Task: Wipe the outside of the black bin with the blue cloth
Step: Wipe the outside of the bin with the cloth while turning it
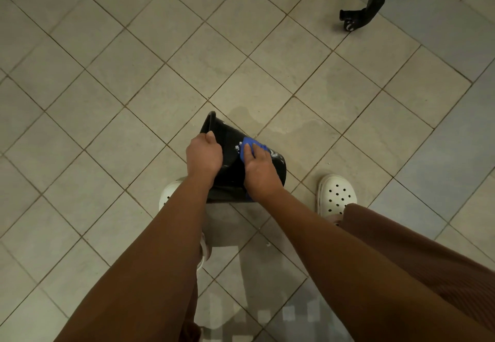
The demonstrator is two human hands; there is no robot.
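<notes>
Both arms reach forward and down from the bottom of the view, bare from the elbow to the wrist, and they come close together at the hands. The left hand (204, 154) is closed in a grip, its back turned up, the thumb pointing forward and the fingers (193, 142) curled out of sight on the far side. The right hand (259, 167) lies flatter, palm down, just beside the left one. Its fingers (250, 151) are stretched forward and press downward, slightly spread. The right wrist is bent a little, the left wrist nearly straight.
</notes>
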